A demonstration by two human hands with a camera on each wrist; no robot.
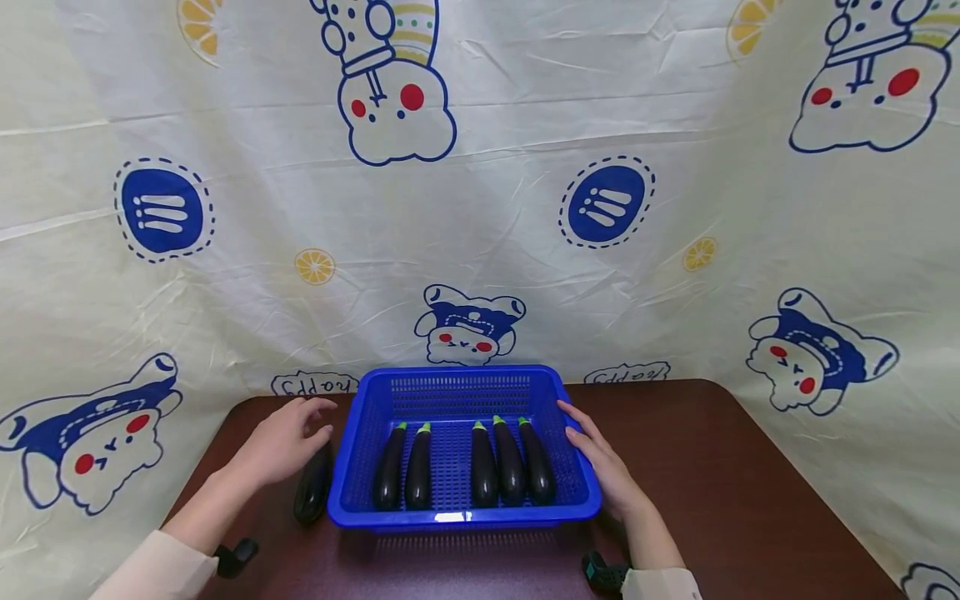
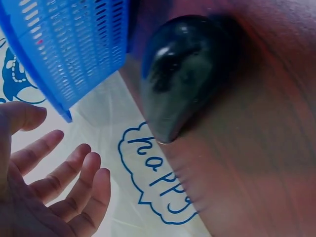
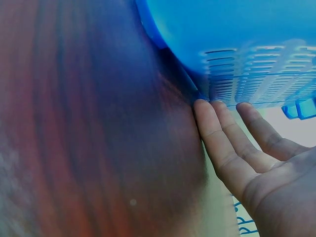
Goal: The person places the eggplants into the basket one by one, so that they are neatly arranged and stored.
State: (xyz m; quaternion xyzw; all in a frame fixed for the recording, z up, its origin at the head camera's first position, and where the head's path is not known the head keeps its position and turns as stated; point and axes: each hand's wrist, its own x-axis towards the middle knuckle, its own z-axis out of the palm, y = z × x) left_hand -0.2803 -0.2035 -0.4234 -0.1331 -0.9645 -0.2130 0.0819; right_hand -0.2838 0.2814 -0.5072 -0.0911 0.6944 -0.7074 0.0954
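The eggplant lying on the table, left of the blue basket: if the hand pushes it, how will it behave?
The eggplant looks round and smooth, so it would probably roll sideways on the table if pushed across its length. Its skin shines in the left wrist view, so it may be slippery. It seems firm, not floppy. The left hand hovers open above it.

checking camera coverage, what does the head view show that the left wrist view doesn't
Only the head view shows the five eggplants lying inside the basket, the right hand with straight fingers at the basket's right side, and the cartoon-print backdrop in full.

Only the left wrist view shows the left hand's open palm and spread fingers from below, holding nothing, and the word "happy" close up.

Both show the blue basket, the eggplant outside it on the brown table, and the left hand.
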